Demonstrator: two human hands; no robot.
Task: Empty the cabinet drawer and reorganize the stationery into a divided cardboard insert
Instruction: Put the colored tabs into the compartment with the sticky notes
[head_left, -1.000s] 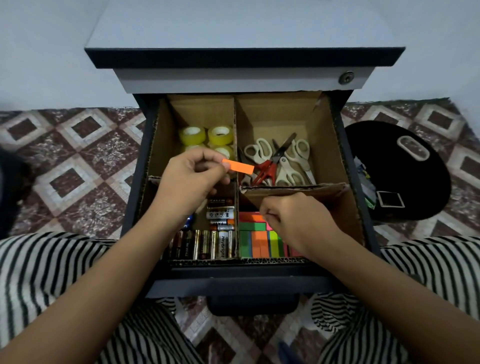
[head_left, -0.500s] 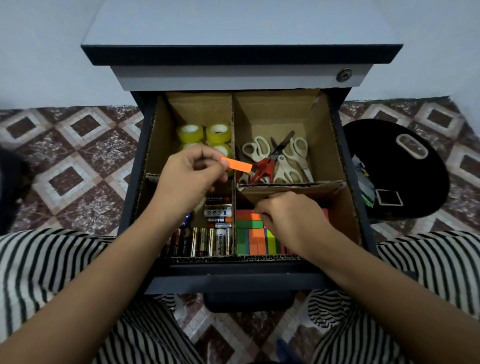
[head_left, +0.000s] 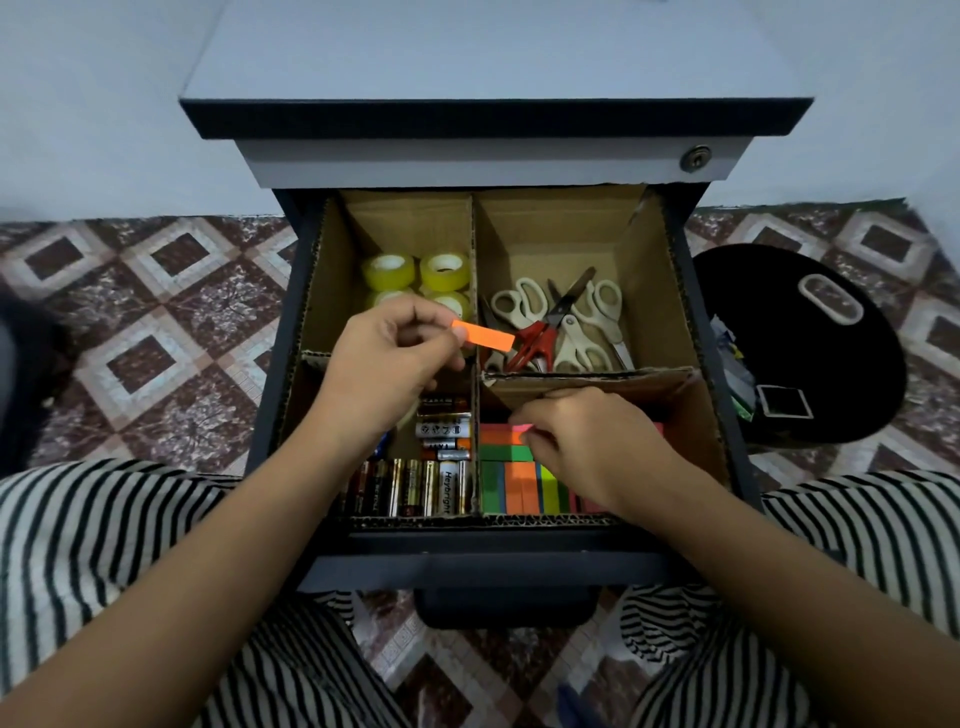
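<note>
The open cabinet drawer (head_left: 488, 564) holds a cardboard insert (head_left: 474, 244) with four compartments. Yellow tape rolls (head_left: 415, 275) fill the back left, scissors (head_left: 558, 327) the back right, batteries (head_left: 421, 478) the front left, and coloured sticky-note strips (head_left: 511, 467) the front right. My left hand (head_left: 387, 364) hovers over the middle divider and pinches an orange sticky strip (head_left: 483, 335). My right hand (head_left: 582, 441) is down in the front right compartment, its fingertips pinching a pink strip (head_left: 522, 428) on the stack.
A round black lid (head_left: 810, 343) with a white handle lies on the patterned tile floor to the drawer's right, with small items at its left edge. My striped trouser legs flank the drawer front. The grey cabinet top (head_left: 493, 62) overhangs the drawer's back.
My right hand's fingertips now pinch a pink strip on the stack. My left hand keeps the orange strip in about the same place.
</note>
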